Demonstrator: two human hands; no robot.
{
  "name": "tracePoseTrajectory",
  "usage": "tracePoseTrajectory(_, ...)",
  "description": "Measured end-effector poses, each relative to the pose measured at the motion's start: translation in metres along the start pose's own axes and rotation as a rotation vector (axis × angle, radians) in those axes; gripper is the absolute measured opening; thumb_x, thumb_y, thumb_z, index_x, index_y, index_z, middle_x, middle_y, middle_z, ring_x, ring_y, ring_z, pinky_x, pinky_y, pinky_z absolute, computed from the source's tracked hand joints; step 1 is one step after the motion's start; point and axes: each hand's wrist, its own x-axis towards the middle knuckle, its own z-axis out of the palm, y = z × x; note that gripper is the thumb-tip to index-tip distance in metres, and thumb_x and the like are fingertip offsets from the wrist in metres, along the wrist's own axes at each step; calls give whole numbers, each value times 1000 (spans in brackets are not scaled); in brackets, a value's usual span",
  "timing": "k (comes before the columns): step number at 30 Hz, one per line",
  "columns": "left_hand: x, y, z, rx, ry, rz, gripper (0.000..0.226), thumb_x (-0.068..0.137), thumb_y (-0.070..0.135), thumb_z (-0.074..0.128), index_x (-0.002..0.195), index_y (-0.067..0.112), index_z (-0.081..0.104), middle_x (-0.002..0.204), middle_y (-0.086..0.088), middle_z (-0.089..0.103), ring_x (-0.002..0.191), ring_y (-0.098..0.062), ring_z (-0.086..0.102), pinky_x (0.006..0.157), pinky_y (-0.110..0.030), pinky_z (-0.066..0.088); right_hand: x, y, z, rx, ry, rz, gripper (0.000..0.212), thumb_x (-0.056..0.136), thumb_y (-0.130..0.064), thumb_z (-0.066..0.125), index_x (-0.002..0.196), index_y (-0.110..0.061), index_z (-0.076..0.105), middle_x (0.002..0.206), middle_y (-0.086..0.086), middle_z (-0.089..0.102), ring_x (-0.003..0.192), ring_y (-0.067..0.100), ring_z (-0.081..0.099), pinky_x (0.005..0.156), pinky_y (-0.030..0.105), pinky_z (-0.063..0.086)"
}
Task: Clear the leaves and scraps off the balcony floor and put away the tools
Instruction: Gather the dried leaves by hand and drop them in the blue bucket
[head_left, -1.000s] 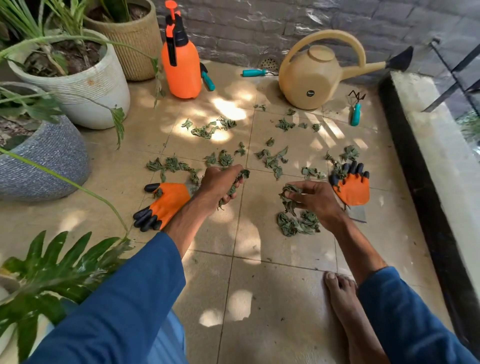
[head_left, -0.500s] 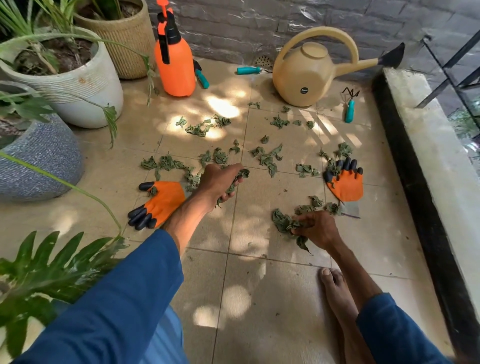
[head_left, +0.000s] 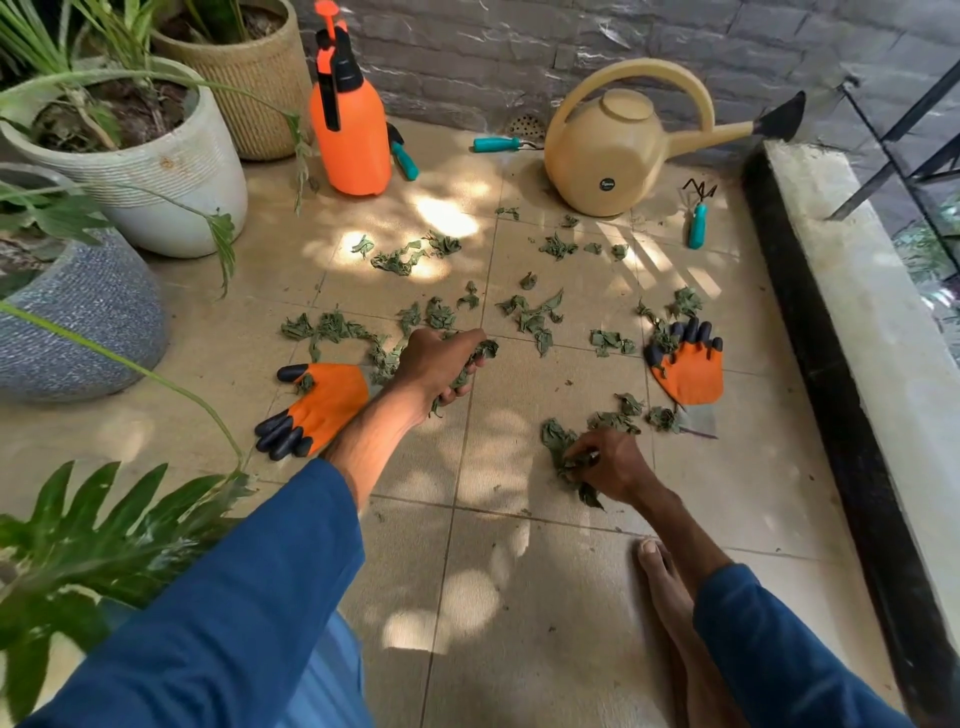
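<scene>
Wilted green leaves (head_left: 530, 314) lie scattered over the beige tile floor (head_left: 467, 597). My left hand (head_left: 439, 364) is closed around a bunch of leaves at mid floor. My right hand (head_left: 605, 467), nearer to me, grips a clump of leaves against the tiles. An orange glove with black claws (head_left: 317, 408) lies just left of my left forearm. A second orange glove (head_left: 685, 364) lies to the right, with leaves on its fingers. At the back stand an orange sprayer (head_left: 350, 132) and a tan watering can (head_left: 618, 150). Teal-handled tools lie at the back: one (head_left: 404, 158), another (head_left: 496, 144), a small rake (head_left: 697, 226).
Three planters crowd the left: a white pot (head_left: 161, 171), a wicker pot (head_left: 249, 78), a grey pot (head_left: 78, 322). A broad-leaf plant (head_left: 93, 535) overhangs the near left. A raised ledge (head_left: 857, 322) with a black face borders the right. My bare foot (head_left: 670, 597) rests on the tiles.
My right hand has dragged its clump of leaves toward me and closed on it. My left hand stays put, holding its bunch.
</scene>
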Motion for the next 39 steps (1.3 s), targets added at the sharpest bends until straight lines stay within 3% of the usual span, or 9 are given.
tracePoseTrajectory(7, 3, 1, -1, -2, 10, -9, 25, 93, 29, 64, 88, 5, 70, 71, -1, 62, 42, -11, 49, 39, -18, 30, -15, -9, 22, 138, -128, -38, 29, 72, -4, 86, 95, -19, 77, 98, -9, 74, 91, 7, 69, 74, 17, 57)
tracePoseTrajectory(14, 6, 2, 6, -8, -21, -3, 21, 92, 27, 65, 85, 8, 69, 73, -1, 62, 43, -10, 49, 38, -17, 31, -21, 6, -2, 207, 59, 49, 30, 71, 1, 86, 89, -22, 79, 94, -15, 73, 89, -3, 67, 72, 6, 50)
tracePoseTrajectory(21, 5, 3, 6, -14, -22, -1, 22, 91, 26, 65, 88, 5, 70, 70, 0, 61, 41, -10, 50, 37, -17, 31, -22, -25, 47, 199, -117, 45, 35, 78, 12, 72, 91, -20, 65, 106, -4, 64, 104, 18, 67, 83, 25, 59)
tracePoseTrajectory(25, 4, 4, 4, -12, -11, -10, 25, 91, 27, 65, 91, 3, 72, 69, 0, 61, 40, -10, 49, 37, -17, 30, -30, -33, 82, -20, 7, -90, 14, 97, -10, 51, 97, -9, 65, 97, 4, 60, 90, 21, 62, 69, 22, 54)
tracePoseTrajectory(28, 4, 1, 0, -18, -9, -7, 27, 91, 27, 65, 94, 0, 71, 75, -4, 62, 40, -10, 50, 36, -17, 29, -40, -31, 98, -61, 167, -126, 34, 107, -18, 31, 91, -12, 60, 80, 4, 59, 66, 15, 55, 49, 18, 44)
tracePoseTrajectory(31, 6, 0, -3, -25, 0, -8, 25, 91, 27, 65, 90, 3, 71, 76, -5, 63, 41, -12, 50, 37, -17, 29, -40, -30, 98, -13, 145, -62, 28, 107, -10, 34, 93, -12, 58, 73, -2, 55, 57, 14, 52, 45, 17, 43)
tracePoseTrajectory(33, 6, 0, -3, -21, 7, -8, 25, 91, 29, 65, 87, 5, 71, 75, -4, 63, 41, -13, 50, 37, -17, 28, -36, -30, 88, -16, 121, -28, 21, 102, -4, 42, 113, -9, 58, 82, -1, 62, 63, 15, 59, 47, 16, 47)
tracePoseTrajectory(36, 7, 0, -2, -24, 5, -11, 24, 91, 29, 66, 87, 6, 71, 73, -3, 64, 41, -12, 50, 36, -17, 28, -29, -27, 70, 57, 104, 105, 51, 88, 6, 58, 132, -19, 53, 103, -4, 65, 82, 15, 66, 57, 13, 53)
tracePoseTrajectory(39, 6, 0, -3, -28, 2, -13, 24, 90, 28, 65, 87, 5, 71, 74, -3, 64, 42, -12, 50, 37, -16, 28, -23, -17, 48, 121, 126, 148, 46, 86, 0, 68, 121, -29, 66, 114, -9, 71, 95, 10, 68, 72, 19, 56)
